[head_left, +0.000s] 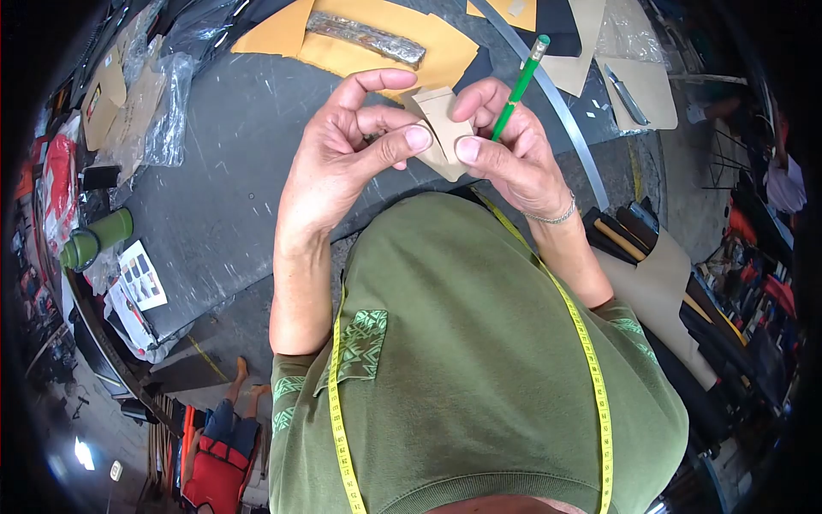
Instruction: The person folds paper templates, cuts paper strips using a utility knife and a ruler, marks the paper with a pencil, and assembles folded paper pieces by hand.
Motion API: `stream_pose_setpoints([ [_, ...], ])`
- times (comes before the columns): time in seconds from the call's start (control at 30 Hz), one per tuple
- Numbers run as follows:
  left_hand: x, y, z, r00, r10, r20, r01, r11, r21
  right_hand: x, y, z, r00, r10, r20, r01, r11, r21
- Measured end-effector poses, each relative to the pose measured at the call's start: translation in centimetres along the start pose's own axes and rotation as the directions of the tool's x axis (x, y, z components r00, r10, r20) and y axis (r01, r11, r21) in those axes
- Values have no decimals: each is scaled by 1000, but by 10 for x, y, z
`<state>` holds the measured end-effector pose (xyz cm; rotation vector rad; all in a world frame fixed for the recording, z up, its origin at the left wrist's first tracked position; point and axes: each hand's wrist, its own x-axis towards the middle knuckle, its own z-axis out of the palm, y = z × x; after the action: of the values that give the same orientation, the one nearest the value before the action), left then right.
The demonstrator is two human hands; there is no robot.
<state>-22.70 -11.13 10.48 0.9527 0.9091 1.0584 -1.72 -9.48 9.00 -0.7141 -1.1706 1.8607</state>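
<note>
A small folded piece of tan cardboard (442, 124) is held up between both hands, above the dark work table. My left hand (347, 141) pinches its left edge with the thumb, while the index finger arches above. The thumb and curled fingers of my right hand (511, 146) grip its right side. A green pencil (520, 88) is also tucked in my right hand, its eraser end pointing up and away. Just beyond the hands, a taped, dark flat bar (366, 38) lies on yellow-orange sheet material (445, 47).
A metal ruler strip (561, 107) runs along the right of the table (227, 163). Farther right, a knife (627, 94) rests on cardboard. On the left are a green bottle (98, 238), a printed sheet (143, 276) and plastic wrap (167, 107). Another person (218, 463) is at lower left.
</note>
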Motion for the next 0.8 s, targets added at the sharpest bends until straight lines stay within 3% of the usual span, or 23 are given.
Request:
stream_pose_setpoints([
  [0.13,-2,-1,-2,1000,-4,15,5,1000,-29,1,7,-3,994,-98,58,102,992,-69],
  [0.8,-9,-1,-11,994,-24,106,34,995,-99,3,5,2,984,-80,160,89,995,-48],
])
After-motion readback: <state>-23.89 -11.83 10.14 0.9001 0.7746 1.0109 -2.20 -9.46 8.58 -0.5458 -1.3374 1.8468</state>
